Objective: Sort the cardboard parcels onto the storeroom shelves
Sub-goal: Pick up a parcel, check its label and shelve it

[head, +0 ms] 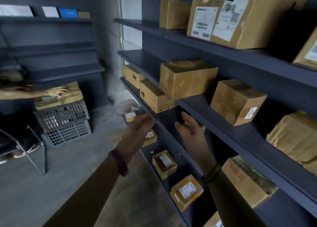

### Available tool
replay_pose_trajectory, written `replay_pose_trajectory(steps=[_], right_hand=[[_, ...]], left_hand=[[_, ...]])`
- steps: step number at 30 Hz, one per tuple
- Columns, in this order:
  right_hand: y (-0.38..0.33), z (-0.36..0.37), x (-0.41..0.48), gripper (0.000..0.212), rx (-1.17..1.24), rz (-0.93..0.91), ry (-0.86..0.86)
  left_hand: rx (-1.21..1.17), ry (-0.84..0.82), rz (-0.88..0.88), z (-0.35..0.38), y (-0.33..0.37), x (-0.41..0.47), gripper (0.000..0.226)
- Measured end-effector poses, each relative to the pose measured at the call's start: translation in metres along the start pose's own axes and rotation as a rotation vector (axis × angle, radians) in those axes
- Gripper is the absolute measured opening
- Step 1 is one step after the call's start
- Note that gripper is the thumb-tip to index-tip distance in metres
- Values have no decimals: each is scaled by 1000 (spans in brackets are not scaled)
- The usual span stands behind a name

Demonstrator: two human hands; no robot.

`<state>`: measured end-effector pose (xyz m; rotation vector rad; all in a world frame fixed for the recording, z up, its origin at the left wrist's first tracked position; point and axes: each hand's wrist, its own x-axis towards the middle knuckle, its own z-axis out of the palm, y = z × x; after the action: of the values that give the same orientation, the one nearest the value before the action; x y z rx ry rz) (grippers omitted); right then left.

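Observation:
Both my hands are raised in front of the dark shelving on the right, palms facing each other, holding nothing. My left hand (pixel 137 130) and my right hand (pixel 190 129) have straight, relaxed fingers. Just above them a long cardboard parcel (pixel 152 96) lies on a shelf (pixel 223 123) edge, with a taped parcel (pixel 187 79) on the shelf above it. Another parcel (pixel 236 101) stands further right. Small labelled parcels (pixel 164 164) (pixel 186 191) lie on the low shelf below my arms.
A large labelled box (pixel 240 15) fills the top shelf. At the left, another person's hand (pixel 57 92) rests on parcels stacked on black plastic crates (pixel 63 122). A metal chair frame (pixel 32 151) stands beside them. Bare concrete floor (pixel 68 183) lies between.

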<state>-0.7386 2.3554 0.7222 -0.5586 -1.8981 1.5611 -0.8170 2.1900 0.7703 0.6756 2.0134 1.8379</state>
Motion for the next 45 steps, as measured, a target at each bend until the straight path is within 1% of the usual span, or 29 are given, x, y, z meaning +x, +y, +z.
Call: replay_pose_trajectory(steps=[3,4,7,9,11,15,19,23,26,30,34,35,37,38,39,40,41,43,45], right_hand=[[7,36,33,51,-49,18,17],[9,47,43,52,-57,20,34],[10,76,72,53,-51,11,95],[8,93,91,54,-54,0,155],[5,108,109,54,-86,-2,224],[-1,129,134,52,-107,18,314],[-6,134,159,53,-130,62,441],[-10,126,182,53,-136,122,568],[-9,113,201,55,-105,144,621],[-4,89,234,56,-59,178,694],[0,66,274,52,45,242,748],[0,64,281,49,78,262,757],[2,62,294,39,145,271,761],[4,60,300,33,178,271,768],[5,60,304,32,219,273,763],[6,61,305,36,266,280,746],[9,61,308,46,303,291,733],[16,61,311,61,299,301,710],[22,67,311,69,302,296,703]], left_hand=[[-31,-22,1,-27,-10,43,20],[-46,-30,-10,-36,-14,59,22],[-15,-104,-2,-65,-24,109,40],[-10,-171,12,-83,-28,143,42],[-11,-245,8,-97,-32,176,41],[-16,-341,-7,-115,-36,230,35],[-41,-430,-10,-117,-41,281,26],[-18,-461,12,-101,-41,332,26],[-40,-495,34,-80,-36,368,21],[-99,-535,-5,-47,-30,415,32],[-3,-543,-42,-14,-21,460,38],[9,-569,-52,-5,-18,470,34],[39,-639,-76,12,-9,488,15],[58,-677,-106,22,-4,499,13],[73,-704,-142,30,-2,506,14],[95,-726,-175,35,-2,512,20],[118,-755,-204,42,-3,517,27],[150,-829,-294,54,-8,524,42],[144,-884,-381,61,-14,524,42]])
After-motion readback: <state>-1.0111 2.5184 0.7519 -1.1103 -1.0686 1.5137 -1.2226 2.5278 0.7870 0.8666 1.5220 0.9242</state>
